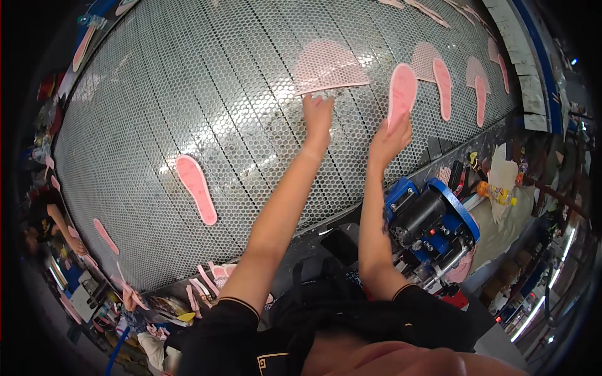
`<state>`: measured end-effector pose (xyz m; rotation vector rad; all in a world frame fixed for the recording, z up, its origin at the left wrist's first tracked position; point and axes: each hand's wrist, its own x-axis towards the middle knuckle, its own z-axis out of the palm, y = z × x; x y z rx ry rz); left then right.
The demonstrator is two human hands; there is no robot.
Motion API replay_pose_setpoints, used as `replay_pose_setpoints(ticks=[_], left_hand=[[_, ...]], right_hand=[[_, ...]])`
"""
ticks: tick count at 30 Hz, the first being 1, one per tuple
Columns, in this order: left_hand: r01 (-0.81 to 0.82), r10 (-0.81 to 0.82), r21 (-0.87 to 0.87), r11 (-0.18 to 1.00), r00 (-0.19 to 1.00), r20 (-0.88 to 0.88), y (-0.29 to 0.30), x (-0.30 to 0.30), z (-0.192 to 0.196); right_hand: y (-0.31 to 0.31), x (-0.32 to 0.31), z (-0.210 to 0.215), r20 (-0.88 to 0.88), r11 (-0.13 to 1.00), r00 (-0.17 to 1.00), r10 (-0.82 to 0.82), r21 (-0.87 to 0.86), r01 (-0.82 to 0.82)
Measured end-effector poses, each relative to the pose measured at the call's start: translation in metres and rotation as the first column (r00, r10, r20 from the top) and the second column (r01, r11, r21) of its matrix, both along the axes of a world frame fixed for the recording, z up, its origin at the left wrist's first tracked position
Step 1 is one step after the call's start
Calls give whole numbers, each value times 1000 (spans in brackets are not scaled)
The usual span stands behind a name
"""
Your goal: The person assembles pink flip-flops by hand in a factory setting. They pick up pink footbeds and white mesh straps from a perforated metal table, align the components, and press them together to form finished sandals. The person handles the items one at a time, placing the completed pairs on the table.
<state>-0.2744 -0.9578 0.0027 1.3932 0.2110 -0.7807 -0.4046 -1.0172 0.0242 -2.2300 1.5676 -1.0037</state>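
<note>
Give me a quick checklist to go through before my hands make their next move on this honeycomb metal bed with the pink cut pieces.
1. Right hand has a firm hold on the pink insole-shaped cutout: ok, it is lifted at its lower end.
2. Left hand reaches the pink dome-shaped mesh sheet: ok, fingertips at its lower edge.
3. Left hand actually pinching the sheet: cannot tell.
4. Forearms apart, not crossing: ok.
5. Single pink insole cutout on the honeycomb metal bed out of the hands' way: ok.

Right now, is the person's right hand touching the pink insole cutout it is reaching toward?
Touching. The head view shows the right hand pinching the lower end of the pink insole cutout, lifting it off the perforated metal table, with no gap between fingers and insole.
</note>
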Motion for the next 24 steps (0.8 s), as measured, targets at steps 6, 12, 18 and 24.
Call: replay_pose_setpoints(ticks=[6,12,18,24], left_hand=[[-192,-322,594,782,691,648,206,-8,14],[-425,-590,845,324,607,532,355,29,-31],[-381,-507,812,442,641,576,321,21,-16],[-360,-269,570,738,618,739,205,4,28]], right_hand=[[35,52,-15,-146,962,952,270,6,-272],[64,43,-5,-199,905,885,422,39,-423],[143,-42,55,-148,831,819,555,137,-539],[234,-156,102,-49,691,743,667,414,-592]])
